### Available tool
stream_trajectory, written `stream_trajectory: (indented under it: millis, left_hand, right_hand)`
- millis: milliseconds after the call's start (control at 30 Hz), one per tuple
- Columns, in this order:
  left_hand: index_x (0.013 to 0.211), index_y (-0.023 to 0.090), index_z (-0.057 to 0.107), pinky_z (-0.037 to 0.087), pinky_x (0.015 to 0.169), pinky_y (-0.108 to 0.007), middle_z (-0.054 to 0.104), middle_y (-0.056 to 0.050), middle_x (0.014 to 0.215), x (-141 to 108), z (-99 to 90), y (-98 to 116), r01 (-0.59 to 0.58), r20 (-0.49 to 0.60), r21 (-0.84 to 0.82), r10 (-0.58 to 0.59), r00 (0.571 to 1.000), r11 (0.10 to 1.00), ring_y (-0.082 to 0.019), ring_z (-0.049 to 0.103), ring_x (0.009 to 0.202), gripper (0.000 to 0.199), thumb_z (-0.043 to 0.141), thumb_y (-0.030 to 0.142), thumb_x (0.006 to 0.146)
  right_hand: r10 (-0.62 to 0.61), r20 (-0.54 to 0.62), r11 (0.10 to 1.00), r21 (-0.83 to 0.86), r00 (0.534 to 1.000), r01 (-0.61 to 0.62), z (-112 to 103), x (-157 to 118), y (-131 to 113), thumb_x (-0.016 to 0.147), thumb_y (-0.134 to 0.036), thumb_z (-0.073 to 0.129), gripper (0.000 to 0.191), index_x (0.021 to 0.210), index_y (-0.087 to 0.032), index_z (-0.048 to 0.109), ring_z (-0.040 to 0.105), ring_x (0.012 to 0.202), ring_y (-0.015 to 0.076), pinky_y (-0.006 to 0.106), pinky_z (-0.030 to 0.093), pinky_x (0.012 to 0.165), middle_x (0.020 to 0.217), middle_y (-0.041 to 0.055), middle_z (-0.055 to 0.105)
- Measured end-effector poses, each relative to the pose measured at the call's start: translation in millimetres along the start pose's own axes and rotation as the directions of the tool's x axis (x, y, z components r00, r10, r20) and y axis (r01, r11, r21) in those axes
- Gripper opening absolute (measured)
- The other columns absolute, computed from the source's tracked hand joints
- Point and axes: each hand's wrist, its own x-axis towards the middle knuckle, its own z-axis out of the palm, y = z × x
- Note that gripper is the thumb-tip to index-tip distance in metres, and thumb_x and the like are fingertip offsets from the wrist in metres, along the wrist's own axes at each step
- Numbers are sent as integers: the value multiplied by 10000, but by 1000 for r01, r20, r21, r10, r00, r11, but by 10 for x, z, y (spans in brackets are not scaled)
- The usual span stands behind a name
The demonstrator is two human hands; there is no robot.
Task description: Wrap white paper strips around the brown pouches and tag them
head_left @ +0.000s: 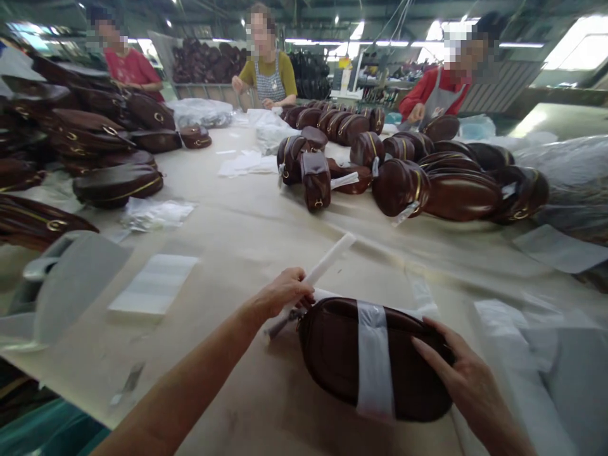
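Observation:
A dark brown oval handbag lies in front of me, tilted up a little from the table. A white wrapping band runs across its middle. My right hand grips the bag's right end, thumb on the near face and fingers over the top edge. At the bag's left end, my left hand is closed around a narrow white strip that sticks out up and to the right. Below that hand the strip passes close to the bag's end hardware; whether they are joined I cannot make out.
Brown bags are heaped at the right back, and more bags pile up at the left. White sheets and a plastic bag lie on the table. Several co-workers stand across it.

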Motion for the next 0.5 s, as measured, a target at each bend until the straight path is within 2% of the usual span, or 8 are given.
stream_trajectory:
  millis: [100, 200, 267, 400, 500]
  left_hand:
    - [757, 154, 472, 433, 504, -208, 599, -10, 621, -11, -46, -49, 17, 30, -91, -14, 999, 996, -124, 591, 546, 135, 535, 149, 638]
    - [747, 156, 485, 416, 493, -205, 591, -3, 620, 15, -68, -123, 35, 33, -83, -32, 999, 996, -122, 578, 547, 123, 545, 165, 640]
    - [741, 160, 501, 409, 500, -208, 586, 4, 624, 21, -100, -163, -1, -26, 18, 2, 1000, 1000, -119, 562, 553, 100, 544, 197, 659]
    - [717, 175, 524, 415, 552, -230, 543, 19, 608, -125, -210, -150, -143, -193, 345, 218, 957, 928, -134, 538, 602, 148, 529, 322, 717]
    - [752, 187, 527, 411, 573, -245, 548, 13, 632, -349, -232, -80, -182, -186, 480, 303, 935, 858, -145, 538, 607, 252, 459, 428, 777]
  right_hand:
    - [74, 37, 995, 68, 997, -76, -20, -122, -38, 721, -574, 621, 491, 1068, -227, 629, 676, 866, 232, 310, 558, 707, 984, 45, 704]
    - [121, 28, 991, 58, 992, -123, -8, -199, -103, 731, -579, 607, 493, 1085, -236, 615, 665, 884, 235, 327, 551, 740, 997, 40, 693]
    - [118, 4, 993, 27, 993, -119, -11, -220, -144, 746, -586, 582, 493, 1089, -233, 607, 643, 922, 248, 369, 532, 797, 1037, 49, 668]
    - [58, -133, 998, -20, 989, -61, -111, -309, -193, 805, -527, 550, 431, 1104, -219, 592, 582, 1025, 267, 432, 470, 896, 1134, 81, 599]
    - [36, -241, 999, -21, 970, -42, -198, -474, -198, 840, -438, 558, 324, 1073, -216, 594, 587, 993, 250, 448, 443, 930, 1077, 81, 607]
